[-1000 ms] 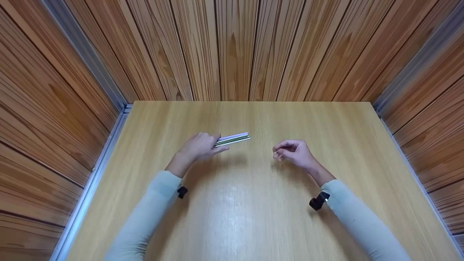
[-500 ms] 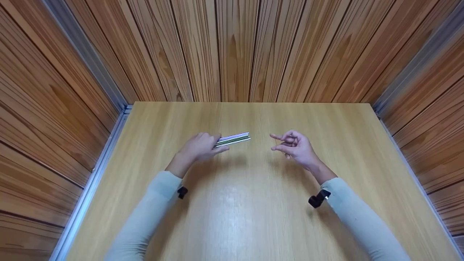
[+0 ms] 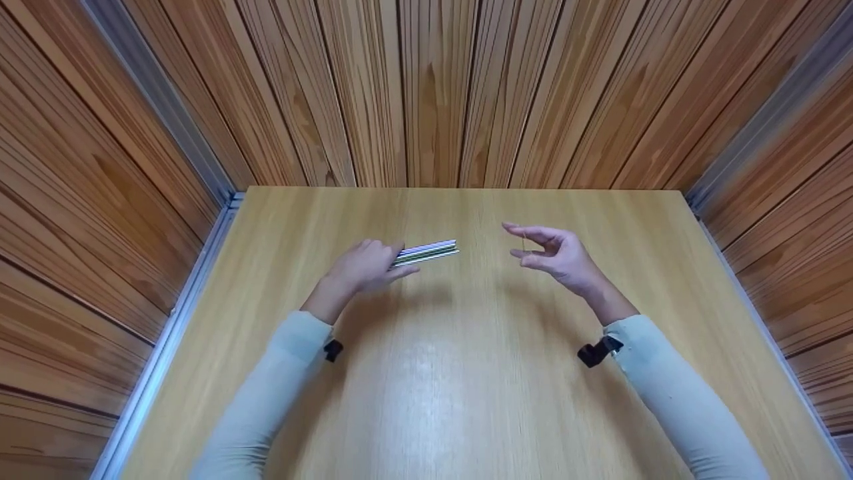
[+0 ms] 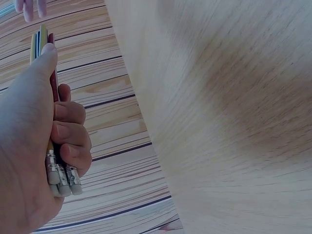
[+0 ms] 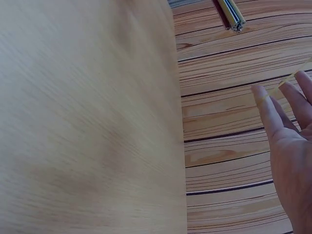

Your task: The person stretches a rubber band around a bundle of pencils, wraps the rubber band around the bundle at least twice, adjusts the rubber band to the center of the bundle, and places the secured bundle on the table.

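Observation:
A bundle of several pencils (image 3: pixel 428 253) is gripped in my left hand (image 3: pixel 363 268), fingers curled round it above the table. Their far ends point right, toward the other hand. In the left wrist view, eraser ends (image 4: pixel 64 183) with metal bands stick out below the little finger. My right hand (image 3: pixel 563 259) is raised to the right of the bundle and apart from it, thumb and fingers spread. Across them stretches a thin yellowish rubber band (image 3: pixel 524 244); it also shows as a rubber band (image 5: pixel 277 90) looped over the fingertips in the right wrist view.
Below both hands lies a light wooden table (image 3: pixel 426 373). Wood-plank walls (image 3: pixel 436 93) rise behind it and on both sides, with metal rails (image 3: pixel 170 327) along the left edge. Each sleeve carries a small black camera (image 3: pixel 593 353).
My right hand's fingers have spread apart from a near-closed pose, stretching the rubber band. That hand has shifted slightly up and right. The left hand and the pencils have barely moved.

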Tool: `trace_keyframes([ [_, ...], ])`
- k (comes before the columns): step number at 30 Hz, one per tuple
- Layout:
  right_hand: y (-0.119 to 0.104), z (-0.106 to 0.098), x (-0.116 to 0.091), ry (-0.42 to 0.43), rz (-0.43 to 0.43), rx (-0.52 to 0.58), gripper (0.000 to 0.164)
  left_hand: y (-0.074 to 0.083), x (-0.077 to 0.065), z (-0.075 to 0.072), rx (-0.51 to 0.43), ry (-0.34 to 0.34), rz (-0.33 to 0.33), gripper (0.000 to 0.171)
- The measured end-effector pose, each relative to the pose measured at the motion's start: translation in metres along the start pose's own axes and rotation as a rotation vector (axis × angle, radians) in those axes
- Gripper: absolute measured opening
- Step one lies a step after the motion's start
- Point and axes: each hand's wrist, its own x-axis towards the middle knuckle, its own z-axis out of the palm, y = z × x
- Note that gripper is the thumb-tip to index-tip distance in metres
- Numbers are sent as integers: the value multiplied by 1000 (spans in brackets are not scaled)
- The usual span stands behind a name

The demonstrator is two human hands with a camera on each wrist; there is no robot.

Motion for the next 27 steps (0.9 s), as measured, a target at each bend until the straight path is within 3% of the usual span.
trace_keyframes([
  [10, 6, 9, 0, 45, 9, -94, 69, 3, 1, -7, 51, 39, 21, 59],
  [27, 16, 28, 7, 57, -6, -94, 65, 18, 6, -19, 95, 58, 80, 56],
])
